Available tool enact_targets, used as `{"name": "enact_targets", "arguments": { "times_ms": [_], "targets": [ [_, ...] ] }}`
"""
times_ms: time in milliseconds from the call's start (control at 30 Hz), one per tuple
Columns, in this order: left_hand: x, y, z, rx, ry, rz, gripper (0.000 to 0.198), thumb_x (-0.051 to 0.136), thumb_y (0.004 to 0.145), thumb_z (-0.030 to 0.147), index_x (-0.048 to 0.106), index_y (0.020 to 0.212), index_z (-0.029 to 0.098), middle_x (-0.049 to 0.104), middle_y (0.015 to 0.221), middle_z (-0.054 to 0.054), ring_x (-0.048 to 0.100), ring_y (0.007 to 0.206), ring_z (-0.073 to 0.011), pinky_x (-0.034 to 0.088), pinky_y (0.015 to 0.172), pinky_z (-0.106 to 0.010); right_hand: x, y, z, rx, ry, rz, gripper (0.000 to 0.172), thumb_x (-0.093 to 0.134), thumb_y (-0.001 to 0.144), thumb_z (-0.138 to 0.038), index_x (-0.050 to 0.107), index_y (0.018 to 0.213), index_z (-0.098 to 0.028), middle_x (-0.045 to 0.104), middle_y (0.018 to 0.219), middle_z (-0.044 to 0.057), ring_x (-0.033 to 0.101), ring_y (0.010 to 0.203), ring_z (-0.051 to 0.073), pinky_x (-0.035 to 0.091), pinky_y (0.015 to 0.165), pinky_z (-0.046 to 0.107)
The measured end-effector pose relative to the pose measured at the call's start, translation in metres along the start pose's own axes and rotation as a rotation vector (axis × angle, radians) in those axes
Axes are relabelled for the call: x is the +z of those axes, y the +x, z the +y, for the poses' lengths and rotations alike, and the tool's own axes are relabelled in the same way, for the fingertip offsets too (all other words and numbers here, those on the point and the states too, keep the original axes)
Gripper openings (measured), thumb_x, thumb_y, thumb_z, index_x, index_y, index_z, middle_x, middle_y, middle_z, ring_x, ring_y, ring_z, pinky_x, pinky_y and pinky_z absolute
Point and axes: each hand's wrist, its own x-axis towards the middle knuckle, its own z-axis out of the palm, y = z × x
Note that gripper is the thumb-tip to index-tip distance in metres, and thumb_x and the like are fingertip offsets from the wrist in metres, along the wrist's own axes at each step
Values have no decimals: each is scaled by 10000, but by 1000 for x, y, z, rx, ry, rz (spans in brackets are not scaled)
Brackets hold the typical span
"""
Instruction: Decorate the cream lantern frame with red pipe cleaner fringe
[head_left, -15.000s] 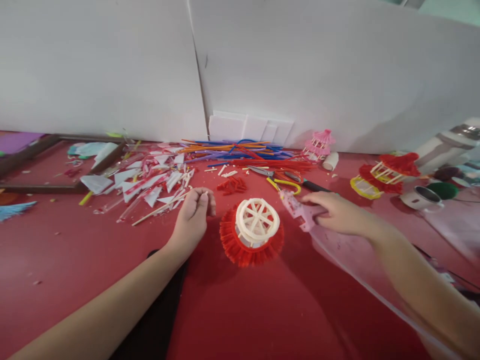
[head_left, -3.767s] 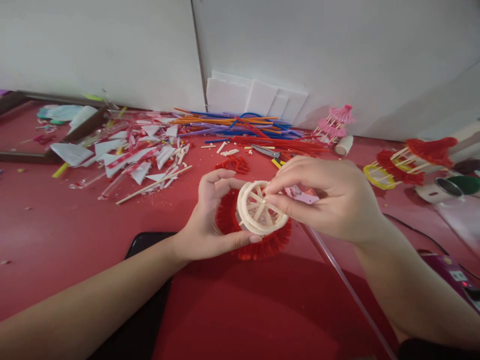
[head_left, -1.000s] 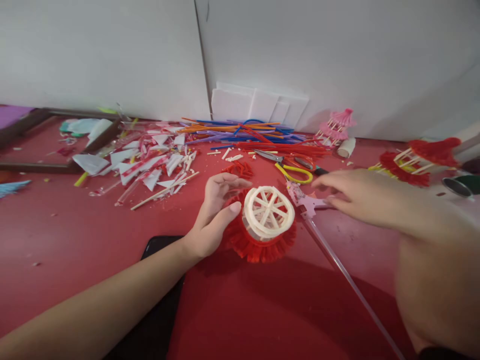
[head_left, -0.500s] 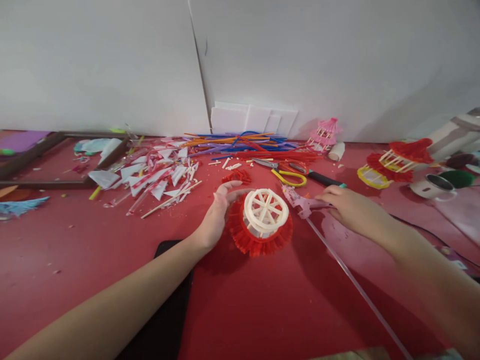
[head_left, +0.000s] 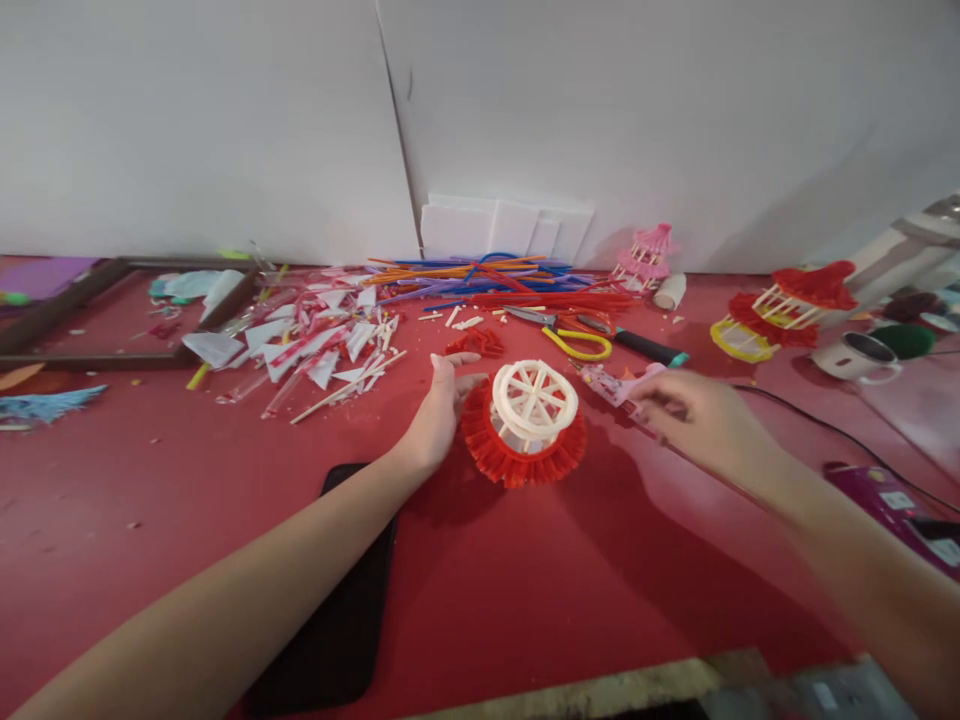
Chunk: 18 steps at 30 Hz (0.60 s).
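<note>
In the middle of the table stands a small round lantern-like craft model (head_left: pixel 525 420), with a cream spoked ring on top and a red pleated skirt around it. My left hand (head_left: pixel 436 415) is at its left side, thumb and fingers stretched out, fingertips at the red skirt's edge. To the right, my right hand (head_left: pixel 694 410) has its fingers curled at the handle of a pink hot glue gun (head_left: pixel 616 387), whose nozzle points left toward the model. The grip is partly hidden by the hand. Behind the model lies a small heap of red twisted pieces (head_left: pixel 476 343).
Scissors (head_left: pixel 577 342) and dark-handled pliers (head_left: pixel 645 347) lie behind the glue gun. Straw scraps (head_left: pixel 307 340) cover the back left, coloured strips (head_left: pixel 480 280) the back. A red-yellow model (head_left: pixel 784 312) and a mug (head_left: pixel 855 358) stand right; a black phone (head_left: pixel 337 600) lies near my left forearm.
My right hand and the glue gun have shifted slightly to the right. The long clear stick behind the gun no longer shows plainly. My left hand stays beside the model.
</note>
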Motion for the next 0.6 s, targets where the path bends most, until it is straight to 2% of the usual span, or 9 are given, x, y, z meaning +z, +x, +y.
{"name": "enact_targets", "arguments": {
  "times_ms": [67,100,167,267,467,600],
  "targets": [
    [0,1,1,-15,9,4,741,491,792,897,484,1105,226,751,1096,-121,716,1109,-367,580,910,-528,17,-10,-24,27,194,-171,214,540,940,-261,730,1031,-225,776,910,47,699,629,164,583,614,307],
    [-1,1,1,-24,11,8,731,497,795,891,484,1100,227,752,1099,-123,717,1108,-371,584,902,-532,27,-13,-34,16,239,-187,196,568,939,-282,741,1012,-222,781,933,55,713,667,171,589,634,312],
    [-1,2,1,-39,7,14,711,509,801,879,488,1091,229,760,1071,-121,725,1089,-377,590,883,-537,46,-14,-46,-67,303,-139,168,602,921,-249,759,969,-217,778,979,77,744,854,208,603,772,350],
    [-2,2,1,-39,-9,2,706,501,811,874,503,1094,227,771,995,-112,747,1027,-372,594,864,-538,68,-8,-52,-182,330,-60,163,614,917,-225,777,930,-226,769,1018,94,732,944,232,593,824,383],
    [0,2,3,-42,-6,8,697,457,845,862,554,1051,203,772,908,-99,758,999,-353,603,878,-515,80,-4,-59,-348,368,3,171,608,926,-254,775,884,-251,778,1014,99,727,955,256,582,855,445],
    [-4,5,2,-18,-48,19,718,443,847,869,573,1050,192,767,970,-114,727,1093,-362,594,925,-520,77,-4,-66,-335,399,34,190,559,944,-236,749,943,-226,764,1037,105,724,977,238,584,878,415]
  ]
}}
